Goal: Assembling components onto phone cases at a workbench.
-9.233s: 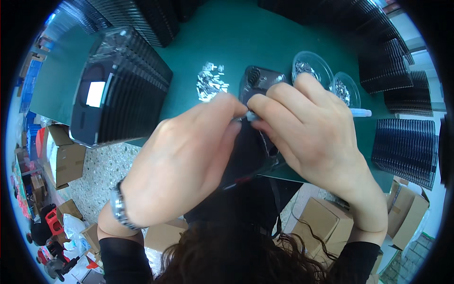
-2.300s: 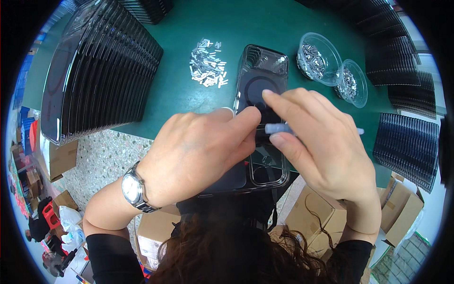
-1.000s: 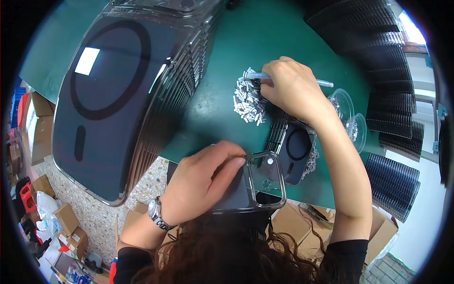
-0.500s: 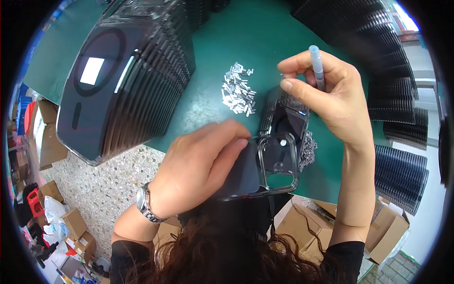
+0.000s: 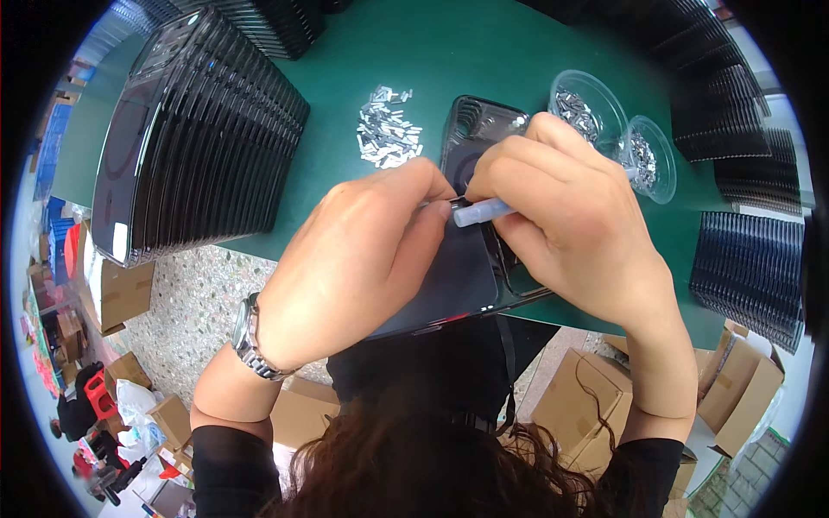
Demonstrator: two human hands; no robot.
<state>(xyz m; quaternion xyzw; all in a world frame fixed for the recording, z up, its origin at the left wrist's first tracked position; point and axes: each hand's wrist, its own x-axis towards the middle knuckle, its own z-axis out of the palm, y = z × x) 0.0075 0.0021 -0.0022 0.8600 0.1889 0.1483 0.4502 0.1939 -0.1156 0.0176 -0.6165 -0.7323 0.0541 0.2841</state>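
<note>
My left hand (image 5: 345,246) is closed on the edge of a phone case (image 5: 458,281) with a dark back panel and a clear rim, tilted above the table's near edge. My right hand (image 5: 574,211) grips a slim pen-like tool (image 5: 482,212) with a pale blue translucent end. Its fingertips meet those of the left hand at the case's upper edge; whether a small piece sits between them is hidden. Behind my hands another dark phone case (image 5: 484,121) lies on the table. A loose pile of small silvery metal pieces (image 5: 389,129) lies to its left.
Two clear round tubs, the larger (image 5: 596,91) and the smaller (image 5: 663,160), hold small metal pieces at the right of the green table (image 5: 432,52). Tall stacks of phone cases stand left (image 5: 207,147) and right (image 5: 747,268). Cardboard boxes (image 5: 579,406) are below.
My right hand has come down and left from above the table to the case, its pen-like tool swinging from upright to nearly level. My left hand still holds the case. The view has shifted.
</note>
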